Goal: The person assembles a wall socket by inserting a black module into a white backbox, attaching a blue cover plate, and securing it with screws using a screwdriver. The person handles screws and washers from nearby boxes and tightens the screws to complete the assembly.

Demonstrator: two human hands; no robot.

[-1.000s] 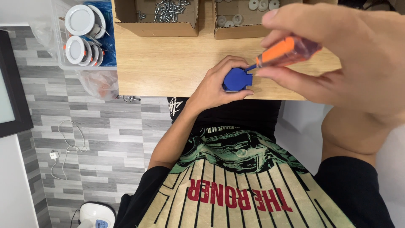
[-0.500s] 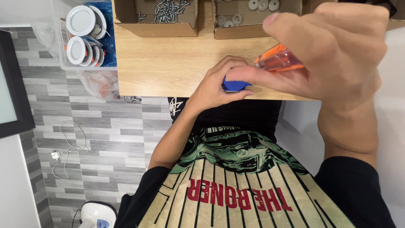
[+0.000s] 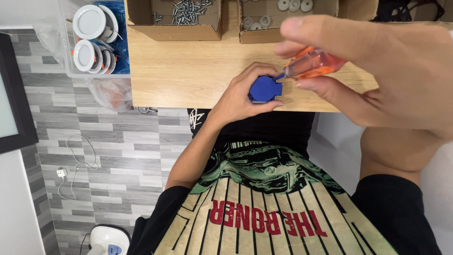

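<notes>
Two hands: left cups round blue plastic part.

- blue round part, 12 o'clock from striped tan-black shirt
- translucent orange screwdriver handle
- light woodgrain table
- grey plank-pattern floor, 9 o'clock

Head camera, straight down, close

A pale wooden worktop stands over a floor of grey staggered tiles (a thin white cable trails across them), with a dark-framed panel along one edge, a white wall strip beside it, and even, soft light throughout.
</notes>
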